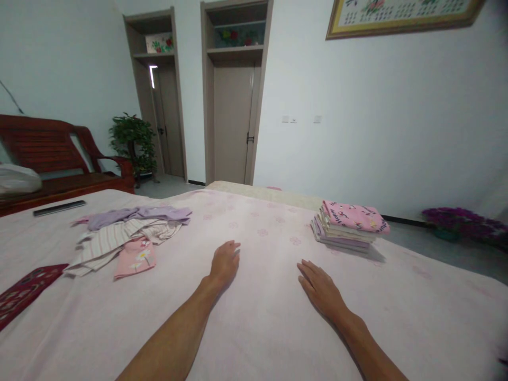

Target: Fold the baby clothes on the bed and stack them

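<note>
My left hand [226, 265] rests on the pale pink flowered cloth [262, 312], fingers loosely bent and partly hidden from view; nothing shows in it. Flat on the same cloth lies my right hand [320, 288], open with its fingers stretched forward. Beyond the right hand sits a neat stack of folded cloths, topped by a pink printed one [353, 217]. Left of my left hand is a loose pile: a lavender garment [135, 216], a striped garment [105, 241] and a pink piece with white flowers [137, 258]. Neither hand touches the stack or the pile.
A dark red patterned cloth [27, 288] lies at the left edge, and a dark flat bar [59, 208] lies farther back. Behind stand a wooden bench [43, 148], a potted plant [133, 143] and two doors. Purple flowers [456, 218] stand at the right.
</note>
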Available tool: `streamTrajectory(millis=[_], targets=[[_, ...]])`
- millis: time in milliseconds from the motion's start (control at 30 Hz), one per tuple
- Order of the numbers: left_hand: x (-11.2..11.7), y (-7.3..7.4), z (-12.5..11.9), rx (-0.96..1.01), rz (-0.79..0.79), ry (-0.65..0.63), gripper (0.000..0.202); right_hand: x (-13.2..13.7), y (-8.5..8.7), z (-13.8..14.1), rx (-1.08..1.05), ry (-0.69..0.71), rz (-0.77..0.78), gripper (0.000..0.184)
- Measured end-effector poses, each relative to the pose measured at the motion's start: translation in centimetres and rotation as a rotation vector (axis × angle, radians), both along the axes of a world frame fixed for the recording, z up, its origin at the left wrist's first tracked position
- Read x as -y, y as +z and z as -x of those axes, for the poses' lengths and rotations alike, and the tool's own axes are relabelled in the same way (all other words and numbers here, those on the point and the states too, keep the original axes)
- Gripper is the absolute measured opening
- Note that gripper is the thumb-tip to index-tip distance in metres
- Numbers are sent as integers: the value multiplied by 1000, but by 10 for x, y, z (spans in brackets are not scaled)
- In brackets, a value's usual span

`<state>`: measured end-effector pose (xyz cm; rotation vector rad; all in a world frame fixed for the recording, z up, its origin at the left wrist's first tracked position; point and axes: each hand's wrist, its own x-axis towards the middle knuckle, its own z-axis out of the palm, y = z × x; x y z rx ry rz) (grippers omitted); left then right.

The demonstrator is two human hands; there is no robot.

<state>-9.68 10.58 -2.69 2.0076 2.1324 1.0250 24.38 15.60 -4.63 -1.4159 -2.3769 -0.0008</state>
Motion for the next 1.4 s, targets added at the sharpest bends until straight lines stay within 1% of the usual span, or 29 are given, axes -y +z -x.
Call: streamTrajectory(millis=[100, 167, 200, 267, 300, 333, 367, 433, 500, 600, 700, 833, 933, 1000, 1067, 1133, 1167, 1200, 1233, 1300, 1333, 1367, 1400], targets=[[-4, 2, 31, -15, -69, 330, 45, -1, -1, -1, 1, 20, -21, 52], [-4, 5, 57, -81, -97, 531, 45, -1, -2, -2, -6, 20, -35, 50], [-4, 6, 71, -126, -100, 596, 45, -1, -2, -1, -12, 19, -40, 49], [-3, 12, 103, -218, -92, 677, 46, -1, -2, -1, -26, 17, -50, 48], [-2, 17, 120, -258, -68, 697, 46, -1, -2, -1, -33, 16, -54, 47], [-2, 22, 137, -299, -29, 681, 44, -1, -1, 0, -38, 15, -58, 47], [-1, 28, 154, -328, 27, 632, 42, -1, -1, 0, -42, 16, -62, 46], [-1, 40, 184, -323, 94, 562, 34, -2, -1, 0, -48, 18, -72, 46], [-1, 51, 206, -298, 140, 510, 27, -2, -2, 0, -60, 18, -80, 45], [-3, 60, 224, -236, 150, 486, 22, -2, -2, 0, -77, 14, -79, 44], [-5, 61, 226, -146, 101, 497, 19, -2, -2, 0, -76, 16, -82, 43], [-6, 66, 219, 16, -51, 554, 22, -3, -3, 1, -87, 19, -98, 42], [-6, 77, 205, 159, -196, 601, 26, -3, -3, 1, -90, 18, -99, 42], [-7, 86, 186, 246, -297, 580, 31, -4, -3, 1, -83, 18, -96, 42], [-6, 93, 157, 311, -385, 503, 36, -5, -3, 1, -74, 17, -94, 42], [1, 95, 116, 349, -438, 380, 35, -6, -3, 1, -66, 17, -93, 43], [8, 93, 93, 376, -453, 286, 32, -6, -4, 1, -65, 20, -93, 43], [17, 90, 69, 474, -469, 105, 29, -6, -4, 1, -67, 23, -93, 43], [28, 86, 44, 547, -452, -68, 25, -6, -4, 0, -72, 28, -93, 42], [51, 75, 2, 572, -341, -372, 16, -6, -5, -1, -89, 33, -92, 42], [61, 69, -15, 540, -232, -536, 15, -6, -5, -1, -98, 35, -92, 42], [69, 63, -27, 490, -153, -660, 16, -6, -5, -1, -105, 36, -92, 42], [73, 59, -34, 438, -100, -722, 18, -6, -5, -2, -109, 37, -92, 42]])
